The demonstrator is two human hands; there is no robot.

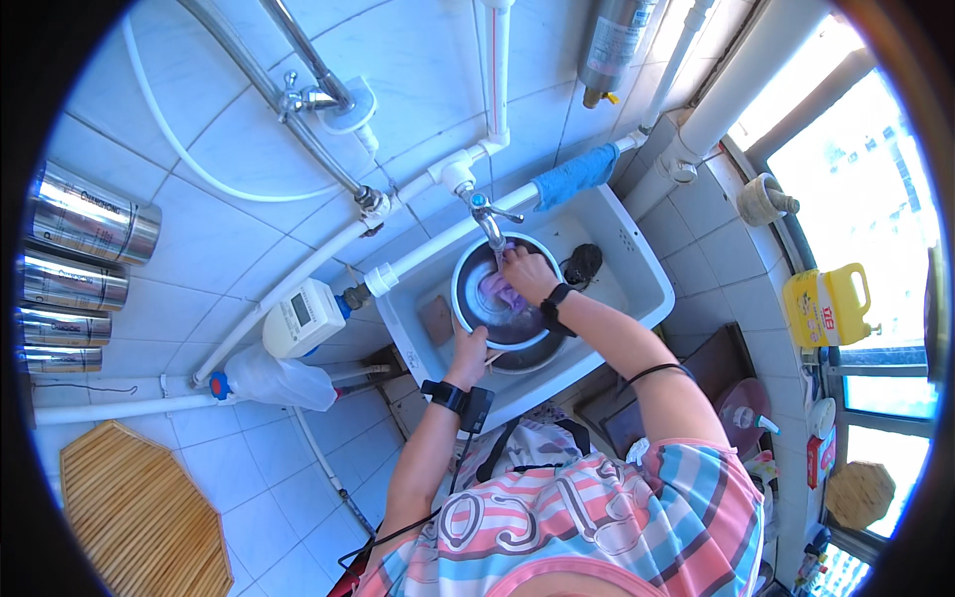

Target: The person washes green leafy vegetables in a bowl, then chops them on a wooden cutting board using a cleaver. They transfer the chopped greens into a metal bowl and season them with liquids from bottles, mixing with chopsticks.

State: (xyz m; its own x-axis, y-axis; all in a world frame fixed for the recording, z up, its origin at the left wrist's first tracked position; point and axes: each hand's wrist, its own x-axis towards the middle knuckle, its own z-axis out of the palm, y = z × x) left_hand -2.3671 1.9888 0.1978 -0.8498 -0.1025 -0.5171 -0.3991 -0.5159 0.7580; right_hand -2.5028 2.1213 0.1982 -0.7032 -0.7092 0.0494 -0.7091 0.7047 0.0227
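Observation:
A round metal basin [477, 298] with a pale rim is tilted inside the white sink [656, 298], under the tap [489, 224]. My left hand [468, 352] grips the basin's near rim. Inside it, my right hand [531, 274] has its fingers closed on a wet lilac cloth [495, 289], just below the spout. Water seems to run from the tap into the basin. Another vessel [533, 357] shows partly beneath the basin, mostly hidden. To the right lies a dark mesh scrubber or bundle [583, 264]; a brownish block [436, 319] sits on the left.
A blue towel [574, 177] hangs over the white pipe [448, 237] behind the sink. The water meter [304, 318] juts out at the left. A yellow jug [827, 306] and a stone mortar [762, 200] stand along the window side. Metal canisters [97, 213] are at far left.

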